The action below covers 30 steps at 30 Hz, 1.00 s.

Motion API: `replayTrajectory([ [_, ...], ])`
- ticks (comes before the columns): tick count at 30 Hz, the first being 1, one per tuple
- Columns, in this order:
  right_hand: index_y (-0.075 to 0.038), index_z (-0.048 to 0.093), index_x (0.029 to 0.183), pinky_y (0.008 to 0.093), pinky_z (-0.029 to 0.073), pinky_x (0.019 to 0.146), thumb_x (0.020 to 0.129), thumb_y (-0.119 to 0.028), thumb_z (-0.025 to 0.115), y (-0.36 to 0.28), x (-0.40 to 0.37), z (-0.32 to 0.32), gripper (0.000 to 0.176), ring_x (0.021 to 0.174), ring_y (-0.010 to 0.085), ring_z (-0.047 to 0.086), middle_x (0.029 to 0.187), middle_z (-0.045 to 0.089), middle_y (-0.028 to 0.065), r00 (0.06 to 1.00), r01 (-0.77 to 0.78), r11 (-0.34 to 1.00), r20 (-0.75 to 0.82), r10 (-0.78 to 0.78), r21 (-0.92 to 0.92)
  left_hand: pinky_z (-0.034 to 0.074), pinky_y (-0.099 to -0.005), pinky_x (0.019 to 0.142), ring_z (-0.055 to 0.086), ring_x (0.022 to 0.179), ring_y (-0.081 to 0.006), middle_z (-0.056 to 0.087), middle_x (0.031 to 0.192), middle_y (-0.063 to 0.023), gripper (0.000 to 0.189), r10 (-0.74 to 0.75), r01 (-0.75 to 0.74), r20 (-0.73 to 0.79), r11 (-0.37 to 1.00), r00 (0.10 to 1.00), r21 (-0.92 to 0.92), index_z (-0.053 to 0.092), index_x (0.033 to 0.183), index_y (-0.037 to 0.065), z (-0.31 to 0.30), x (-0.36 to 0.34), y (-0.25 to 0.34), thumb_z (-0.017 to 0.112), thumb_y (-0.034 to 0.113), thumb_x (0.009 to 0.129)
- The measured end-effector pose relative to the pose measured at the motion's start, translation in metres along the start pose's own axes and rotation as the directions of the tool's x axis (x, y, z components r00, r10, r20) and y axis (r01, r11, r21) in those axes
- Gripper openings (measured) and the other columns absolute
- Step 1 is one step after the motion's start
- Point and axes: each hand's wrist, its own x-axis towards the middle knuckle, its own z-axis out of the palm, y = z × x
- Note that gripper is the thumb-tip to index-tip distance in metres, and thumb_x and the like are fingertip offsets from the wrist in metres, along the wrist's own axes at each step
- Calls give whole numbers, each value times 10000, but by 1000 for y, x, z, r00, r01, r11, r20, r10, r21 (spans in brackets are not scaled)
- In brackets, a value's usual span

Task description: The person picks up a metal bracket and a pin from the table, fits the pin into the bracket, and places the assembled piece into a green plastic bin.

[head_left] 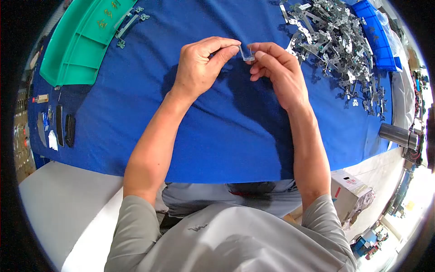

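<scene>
A small bent metal bracket (pixel 248 57) is held up between my two hands above the blue cloth. The thumb and forefinger of my left hand (pixel 201 65) pinch its left end. On the other side, the fingers of my right hand (pixel 280 67) are closed on its right end, partly covering it. A large heap of similar metal brackets (pixel 337 41) lies to the right of my right hand. A few more metal brackets (pixel 129 26) lie at the upper left, beside the green bin.
A green bin (pixel 81 59) with dividers stands at the upper left, and a blue bin (pixel 376 38) behind the heap at right. Dark slim tools (pixel 69 130) lie at the left edge. A grey cylinder (pixel 398 136) juts in at the right edge; a cardboard box (pixel 349 192) sits below.
</scene>
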Motion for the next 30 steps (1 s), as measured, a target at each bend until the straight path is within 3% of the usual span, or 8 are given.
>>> replayTrajectory([
  [3,-5,690,1170,250,533,650,1010,-177,630,4,2,-6,242,742,88,619,870,682,42,999,-32,999,44,32,17,525,-235,723,667,819,-81,761,920,-56,158,-7,7,37,1000,999,-4,776,1076,17,-1,0,4,719,106,958],
  [6,-21,698,1099,227,481,588,1011,-193,639,1,0,-8,203,694,66,592,838,675,25,997,-44,995,58,50,-94,529,-239,716,668,803,-87,756,910,-51,162,-9,10,97,1000,995,-2,778,1080,23,-3,0,5,715,114,962],
  [8,-29,696,1051,215,444,559,1011,-200,642,4,0,-9,183,664,53,570,816,666,13,1000,-5,1000,-4,5,-15,534,-238,686,667,783,-82,751,900,-48,170,-70,75,130,996,989,-39,772,1091,28,-1,-2,5,697,135,981],
  [12,-44,691,1000,205,418,542,1011,-211,645,3,1,-1,174,635,41,542,784,646,-2,987,61,998,-147,-61,-4,536,-225,614,660,734,-71,737,876,-41,201,-380,400,137,900,915,-176,747,1125,38,-3,0,7,648,181,1025],
  [15,-49,694,1010,204,410,536,1017,-217,637,1,-2,1,178,634,42,540,777,638,-5,996,43,990,-71,-53,-135,525,-209,575,654,713,-64,728,863,-37,218,-401,403,65,872,914,-278,728,1146,37,-4,2,5,622,198,1043],
  [24,-18,692,986,220,418,570,1007,-205,660,6,-2,6,192,668,44,531,768,630,-19,998,57,978,-21,-62,-200,520,-207,559,652,712,-61,731,870,-34,216,-414,416,64,877,908,-241,728,1151,37,-2,1,7,628,191,1038],
  [28,-12,692,971,223,439,587,1007,-198,656,5,-2,4,193,677,49,546,767,643,-8,999,33,972,-32,-42,-233,471,-187,539,621,696,-41,737,871,-25,204,-359,360,49,900,932,-245,754,1143,51,-4,1,4,660,181,1016],
  [30,-11,687,983,227,463,601,1008,-187,651,10,-2,4,181,683,57,565,768,653,1,992,113,942,-22,-126,-317,439,-179,537,596,694,-24,741,876,-13,196,-282,282,35,926,959,-252,772,1132,56,-7,3,1,685,168,997],
])
